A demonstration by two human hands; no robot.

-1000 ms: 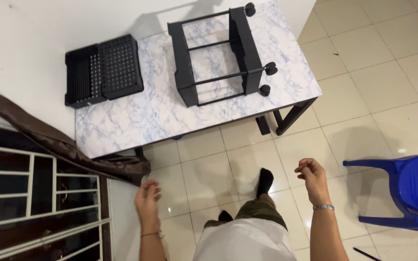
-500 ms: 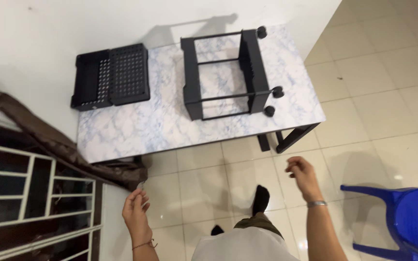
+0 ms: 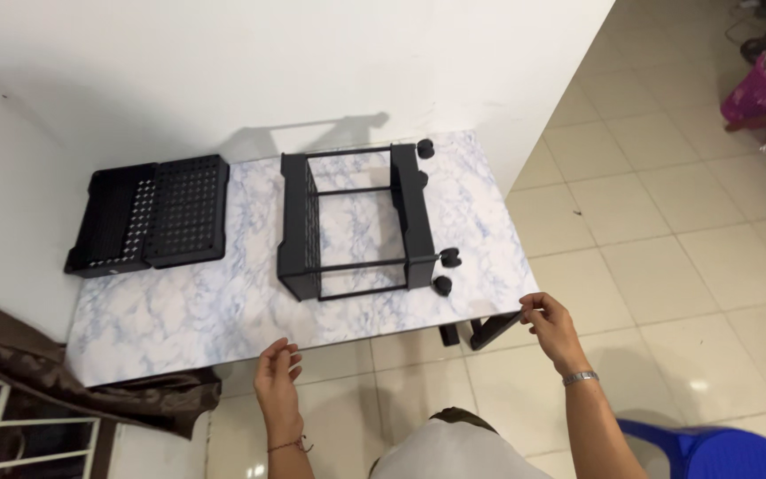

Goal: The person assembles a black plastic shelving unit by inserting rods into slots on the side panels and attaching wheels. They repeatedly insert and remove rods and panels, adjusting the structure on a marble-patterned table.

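We see the right hand (image 3: 550,326) at the near right corner of the marble-patterned table (image 3: 206,310), its fingers pinched on the table's edge there. The left hand (image 3: 277,377) hangs just off the table's near edge, fingers loosely curled and grasping nothing; whether its fingertips touch the edge we cannot tell. A metal band sits on the right wrist, a thin cord on the left.

Beyond the hands, a black rolling cart frame (image 3: 356,226) lies on its side in the middle of the tabletop, with three small black casters (image 3: 443,286) showing on its right end; a fourth we cannot make out. To its left, near the wall, rest two black perforated trays (image 3: 151,215) side by side, touching.

Under the table only part of a dark leg shows. A brown cloth (image 3: 64,381) drapes at the lower left, partly tucked below the tabletop. A blue plastic chair (image 3: 720,448) is cut off at the bottom right corner.
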